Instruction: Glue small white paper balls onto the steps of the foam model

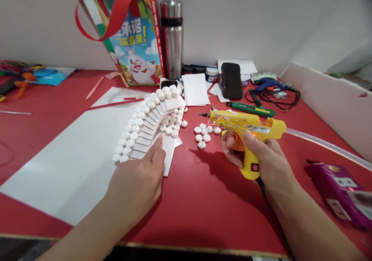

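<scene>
A yellow glue gun (236,122) is in my right hand (261,152), its nozzle pointing left and a clear glue stick out of its back. My left hand (142,171) rests at the lower end of a curved white stair-like model (148,125), index finger extended onto it and the other fingers curled. What those curled fingers grip, if anything, is hidden. Round white pieces line the model's outer edge, and more are clustered inside its curve. Several loose white discs (201,137) lie between the model and the nozzle.
A large white sheet (64,164) lies at left on the red table (192,222). Behind stand a colourful bag (139,47) and a steel flask (172,44). At right are a phone (231,80), a green cutter (251,109), cables and a purple device (340,191).
</scene>
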`<control>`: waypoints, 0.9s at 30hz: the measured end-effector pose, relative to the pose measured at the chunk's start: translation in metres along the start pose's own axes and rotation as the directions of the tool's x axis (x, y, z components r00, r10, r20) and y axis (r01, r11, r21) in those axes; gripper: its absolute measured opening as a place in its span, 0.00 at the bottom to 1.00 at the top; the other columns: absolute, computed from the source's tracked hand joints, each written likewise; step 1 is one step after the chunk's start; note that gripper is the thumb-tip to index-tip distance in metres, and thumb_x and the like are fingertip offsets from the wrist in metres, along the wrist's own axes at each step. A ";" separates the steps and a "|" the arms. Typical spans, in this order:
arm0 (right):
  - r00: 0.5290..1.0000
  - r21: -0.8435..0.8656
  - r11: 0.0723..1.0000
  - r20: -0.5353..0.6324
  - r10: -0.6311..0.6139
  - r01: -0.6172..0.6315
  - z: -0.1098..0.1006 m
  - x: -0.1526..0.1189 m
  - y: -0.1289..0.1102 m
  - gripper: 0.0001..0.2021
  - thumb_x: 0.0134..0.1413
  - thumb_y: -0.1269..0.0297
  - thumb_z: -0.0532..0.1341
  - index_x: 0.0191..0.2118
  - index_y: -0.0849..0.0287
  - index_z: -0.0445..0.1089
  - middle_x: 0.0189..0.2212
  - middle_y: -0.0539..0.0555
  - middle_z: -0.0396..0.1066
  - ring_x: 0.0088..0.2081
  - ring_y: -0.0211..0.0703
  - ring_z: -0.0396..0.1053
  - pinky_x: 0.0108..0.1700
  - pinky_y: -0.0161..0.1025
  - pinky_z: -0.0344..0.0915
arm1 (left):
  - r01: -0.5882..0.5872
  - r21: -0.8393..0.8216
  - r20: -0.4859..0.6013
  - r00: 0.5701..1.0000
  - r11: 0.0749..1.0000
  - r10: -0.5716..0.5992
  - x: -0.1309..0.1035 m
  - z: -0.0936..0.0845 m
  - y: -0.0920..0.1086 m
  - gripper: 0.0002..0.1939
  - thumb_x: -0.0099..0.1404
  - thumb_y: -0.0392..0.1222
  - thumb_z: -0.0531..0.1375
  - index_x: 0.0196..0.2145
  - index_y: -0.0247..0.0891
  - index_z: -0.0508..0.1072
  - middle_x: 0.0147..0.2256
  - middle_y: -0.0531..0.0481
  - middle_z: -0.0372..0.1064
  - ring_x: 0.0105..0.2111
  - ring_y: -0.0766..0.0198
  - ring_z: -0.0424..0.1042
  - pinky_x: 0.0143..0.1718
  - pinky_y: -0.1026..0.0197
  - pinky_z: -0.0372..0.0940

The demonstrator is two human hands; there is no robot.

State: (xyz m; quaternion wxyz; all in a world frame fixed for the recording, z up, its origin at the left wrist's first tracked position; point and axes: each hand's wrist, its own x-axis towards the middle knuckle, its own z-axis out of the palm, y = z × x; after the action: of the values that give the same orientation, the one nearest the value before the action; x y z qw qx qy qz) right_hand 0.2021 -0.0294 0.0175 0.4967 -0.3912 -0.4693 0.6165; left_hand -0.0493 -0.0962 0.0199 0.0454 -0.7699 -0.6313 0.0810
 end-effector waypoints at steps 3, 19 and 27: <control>1.000 -0.012 1.000 0.004 0.014 -0.013 -0.002 0.001 0.000 0.15 0.56 0.51 0.69 0.30 0.60 0.76 0.33 0.56 0.72 0.25 0.37 0.66 0.21 0.33 0.59 | 0.030 -0.010 0.076 0.997 1.000 -0.029 0.004 -0.003 0.001 0.20 0.67 0.34 0.49 0.54 0.34 0.70 0.48 0.34 0.79 0.27 0.50 0.78 0.24 0.54 0.65; 1.000 -0.029 1.000 0.001 -0.013 0.013 0.004 0.000 -0.001 0.13 0.58 0.53 0.67 0.31 0.59 0.76 0.31 0.55 0.72 0.21 0.34 0.59 0.20 0.36 0.55 | 0.064 -0.022 0.040 0.997 0.998 -0.063 0.022 0.003 0.004 0.20 0.70 0.34 0.48 0.58 0.30 0.63 0.47 0.31 0.78 0.26 0.53 0.78 0.23 0.58 0.62; 1.000 -0.041 0.999 -0.009 0.018 -0.019 0.001 0.000 0.000 0.15 0.57 0.52 0.67 0.30 0.59 0.76 0.32 0.56 0.72 0.20 0.33 0.59 0.21 0.36 0.57 | 0.047 0.064 -0.058 0.997 0.997 -0.043 0.017 0.010 0.004 0.22 0.69 0.35 0.49 0.59 0.30 0.64 0.49 0.29 0.78 0.20 0.55 0.74 0.20 0.57 0.60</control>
State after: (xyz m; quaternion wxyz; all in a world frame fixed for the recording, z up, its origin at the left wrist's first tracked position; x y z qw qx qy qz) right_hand 0.2007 -0.0296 0.0181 0.4850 -0.4081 -0.4760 0.6097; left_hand -0.0439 -0.0803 0.0086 0.0903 -0.7557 -0.6439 0.0786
